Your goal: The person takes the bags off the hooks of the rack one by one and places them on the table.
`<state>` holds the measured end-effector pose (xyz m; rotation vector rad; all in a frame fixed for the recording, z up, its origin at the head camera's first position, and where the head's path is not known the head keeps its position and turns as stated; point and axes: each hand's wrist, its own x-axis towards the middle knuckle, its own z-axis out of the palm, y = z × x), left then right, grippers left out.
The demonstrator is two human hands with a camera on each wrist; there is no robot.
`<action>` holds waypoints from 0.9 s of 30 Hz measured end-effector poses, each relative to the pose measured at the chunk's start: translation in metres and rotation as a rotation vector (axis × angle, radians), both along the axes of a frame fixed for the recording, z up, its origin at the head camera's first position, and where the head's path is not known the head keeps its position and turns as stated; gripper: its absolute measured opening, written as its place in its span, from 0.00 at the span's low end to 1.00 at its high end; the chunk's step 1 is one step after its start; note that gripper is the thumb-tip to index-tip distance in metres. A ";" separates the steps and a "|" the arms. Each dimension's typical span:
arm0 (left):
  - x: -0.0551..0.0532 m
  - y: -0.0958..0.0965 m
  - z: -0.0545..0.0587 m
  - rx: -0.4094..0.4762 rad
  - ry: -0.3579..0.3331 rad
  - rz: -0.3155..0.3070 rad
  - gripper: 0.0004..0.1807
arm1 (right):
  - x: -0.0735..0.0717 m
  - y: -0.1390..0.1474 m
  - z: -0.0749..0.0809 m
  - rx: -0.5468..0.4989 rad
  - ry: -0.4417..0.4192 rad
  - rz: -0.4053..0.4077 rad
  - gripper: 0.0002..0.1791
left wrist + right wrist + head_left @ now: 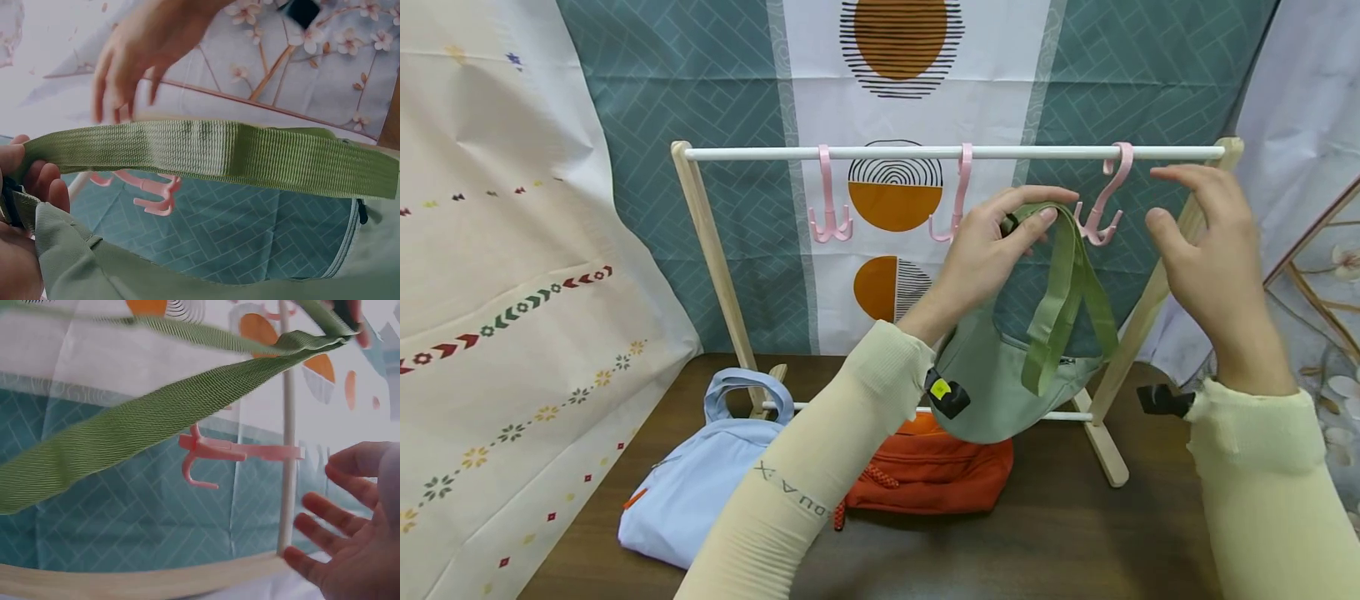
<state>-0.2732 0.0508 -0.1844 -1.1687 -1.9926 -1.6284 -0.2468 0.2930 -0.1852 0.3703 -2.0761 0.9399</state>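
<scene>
High in front of the rack, my left hand [988, 237] pinches the green webbing strap [1054, 312] of a pale green shoulder bag [981, 387]. The bag hangs down from that hand, and the strap drapes in a loop to its right. Close to the pinching fingertips is a pink hook [1108, 200] on the right part of the rack's white rail [1037, 153]. My right hand [1221, 258] is raised to the right of this hook, thumb and fingers apart and holding nothing. In the right wrist view its fingers [328, 531] spread near the rail.
Two more pink hooks, one at left [829, 204] and one at middle [962, 187], hang from the rail. A light blue bag [700, 483] lies on the brown table [1045, 550] at left. An orange-red bag [936, 475] sits below the green one. Wooden legs [718, 262] support the rack.
</scene>
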 end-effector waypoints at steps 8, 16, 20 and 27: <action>0.002 -0.005 -0.001 0.005 -0.010 0.005 0.17 | 0.025 0.029 -0.059 0.182 -0.496 0.084 0.30; 0.019 -0.013 0.004 0.021 -0.021 0.018 0.16 | -0.003 0.032 -0.127 -0.047 -0.976 0.493 0.46; 0.011 -0.018 -0.004 0.026 -0.004 0.021 0.16 | -0.012 0.029 -0.148 -0.205 -0.931 0.579 0.30; 0.010 -0.054 -0.031 0.019 0.058 -0.016 0.15 | -0.002 0.057 -0.141 -0.190 -0.715 0.500 0.21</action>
